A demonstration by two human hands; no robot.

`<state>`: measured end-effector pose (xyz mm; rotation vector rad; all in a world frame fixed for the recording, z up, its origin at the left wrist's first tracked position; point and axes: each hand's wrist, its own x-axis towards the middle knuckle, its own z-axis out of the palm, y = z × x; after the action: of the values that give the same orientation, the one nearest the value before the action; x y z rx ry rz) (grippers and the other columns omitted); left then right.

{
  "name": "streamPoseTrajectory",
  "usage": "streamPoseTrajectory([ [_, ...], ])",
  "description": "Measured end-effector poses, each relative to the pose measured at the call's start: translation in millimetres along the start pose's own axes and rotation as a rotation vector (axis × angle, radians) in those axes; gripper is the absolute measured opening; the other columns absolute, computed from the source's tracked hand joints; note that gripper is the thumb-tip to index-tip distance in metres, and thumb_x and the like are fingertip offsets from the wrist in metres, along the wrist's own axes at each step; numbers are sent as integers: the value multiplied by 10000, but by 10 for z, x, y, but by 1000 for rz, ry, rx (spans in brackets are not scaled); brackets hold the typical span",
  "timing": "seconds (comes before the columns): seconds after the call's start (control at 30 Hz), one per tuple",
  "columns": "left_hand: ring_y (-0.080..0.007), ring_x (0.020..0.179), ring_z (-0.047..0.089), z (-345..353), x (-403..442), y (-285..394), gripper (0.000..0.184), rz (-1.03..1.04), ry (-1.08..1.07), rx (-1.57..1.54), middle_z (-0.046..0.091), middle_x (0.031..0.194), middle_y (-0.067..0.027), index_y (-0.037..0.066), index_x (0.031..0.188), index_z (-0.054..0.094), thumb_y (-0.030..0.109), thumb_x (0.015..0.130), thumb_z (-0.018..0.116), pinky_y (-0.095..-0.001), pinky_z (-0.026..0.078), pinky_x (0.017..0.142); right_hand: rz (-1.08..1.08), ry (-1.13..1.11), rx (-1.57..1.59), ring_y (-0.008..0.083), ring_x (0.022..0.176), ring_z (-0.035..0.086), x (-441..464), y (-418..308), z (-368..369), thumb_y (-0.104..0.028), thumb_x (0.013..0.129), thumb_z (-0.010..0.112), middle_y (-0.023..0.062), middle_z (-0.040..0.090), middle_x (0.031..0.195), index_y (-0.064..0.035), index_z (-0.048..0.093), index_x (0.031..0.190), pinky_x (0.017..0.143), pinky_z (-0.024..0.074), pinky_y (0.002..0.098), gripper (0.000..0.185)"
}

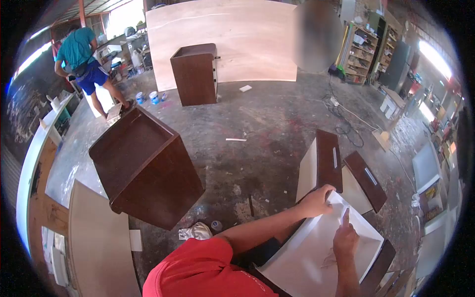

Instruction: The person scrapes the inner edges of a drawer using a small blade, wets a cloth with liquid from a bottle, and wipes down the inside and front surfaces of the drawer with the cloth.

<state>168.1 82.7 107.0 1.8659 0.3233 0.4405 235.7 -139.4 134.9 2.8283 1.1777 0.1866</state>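
A white-lined drawer (302,252) with a dark brown front leans tilted across my lap at the lower right. My left hand (318,202) is closed over its upper corner, fingers gripping the rim. Inside the drawer, near that same corner, is my right hand (346,240). Its index finger points up along the wall while the others curl in; whether something small is in them I cannot make out. Just beyond stand two more drawers with brown fronts, one upright drawer (327,161) and one leaning drawer (365,180), each with a metal-coloured handle strip.
A brown cabinet (163,183) lies tilted on the floor at left; another brown cabinet (195,76) stands before a large plywood sheet (237,39). A person in a teal shirt (76,49) bends at the far left. Cables (341,116) run over the floor at right. Paint cans (154,97) sit behind.
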Motion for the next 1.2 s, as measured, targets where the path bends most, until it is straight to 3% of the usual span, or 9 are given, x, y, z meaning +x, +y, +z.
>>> streamPoseTrajectory([
  [0.3, -415, 1215, 679, 66, -6, 25, 736, 31, -22, 65, 685, 1296, -254, 52, 1454, 512, 242, 811, 815, -480, 534, 1030, -181, 72, 123, 370, 801, 751, 357, -313, -96, -125, 963, 670, 173, 739, 931, -184, 256, 1701, 741, 610, 503, 849],
  [0.4, -414, 1203, 689, 65, -34, 11, 735, 42, -9, 59, 697, 1284, -249, 52, 1459, 509, 232, 814, 811, -485, 539, 1022, -174, 84, 161, 395, 802, 751, 233, -160, -88, -106, 957, 659, 201, 754, 883, -159, 271, 1692, 765, 598, 526, 832],
  [0.5, -415, 1193, 695, 24, -27, 19, 732, 41, -34, 63, 702, 1286, -249, 49, 1466, 505, 220, 818, 800, -486, 540, 1023, 0, -25, 132, 418, 814, 749, 87, -118, -277, -104, 947, 656, 222, 760, 905, -148, 276, 1691, 789, 587, 553, 836],
  [0.63, -421, 1206, 687, 19, -27, 68, 749, 42, -59, 95, 693, 1313, -257, 43, 1492, 488, 205, 824, 784, -492, 537, 1031, 38, -43, 161, 442, 854, 749, 108, -98, -273, -126, 961, 644, 252, 759, 938, -144, 234, 1705, 815, 577, 571, 849],
  [0.9, -419, 1283, 645, 22, -42, 30, 809, 59, -62, 154, 629, 1420, -274, 53, 1559, 443, 202, 833, 767, -489, 516, 1075, -115, 19, 204, 452, 847, 745, 298, -240, -213, -121, 950, 642, 242, 765, 956, -143, 279, 1699, 820, 574, 581, 833],
  [1.03, -430, 1290, 637, 14, -72, 75, 820, 15, -101, 158, 616, 1444, -269, 74, 1582, 422, 201, 845, 759, -493, 508, 1094, -40, 5, 190, 451, 862, 746, 199, -129, -179, -119, 941, 654, 252, 764, 988, -164, 315, 1691, 819, 578, 579, 824],
  [1.13, -446, 1286, 636, 43, -64, 30, 853, 36, -101, 173, 604, 1461, -275, 71, 1602, 391, 213, 848, 763, -502, 503, 1101, -68, 57, 213, 417, 833, 755, 205, -185, -162, -111, 932, 675, 209, 763, 941, -201, 321, 1682, 789, 587, 567, 834],
  [1.2, -457, 1289, 632, 65, -37, -8, 885, 56, -102, 188, 592, 1475, -284, 60, 1618, 360, 221, 849, 768, -507, 501, 1103, -176, 73, 318, 423, 855, 751, 325, -201, -174, -110, 938, 666, 220, 762, 953, -213, 334, 1681, 810, 582, 566, 821],
])
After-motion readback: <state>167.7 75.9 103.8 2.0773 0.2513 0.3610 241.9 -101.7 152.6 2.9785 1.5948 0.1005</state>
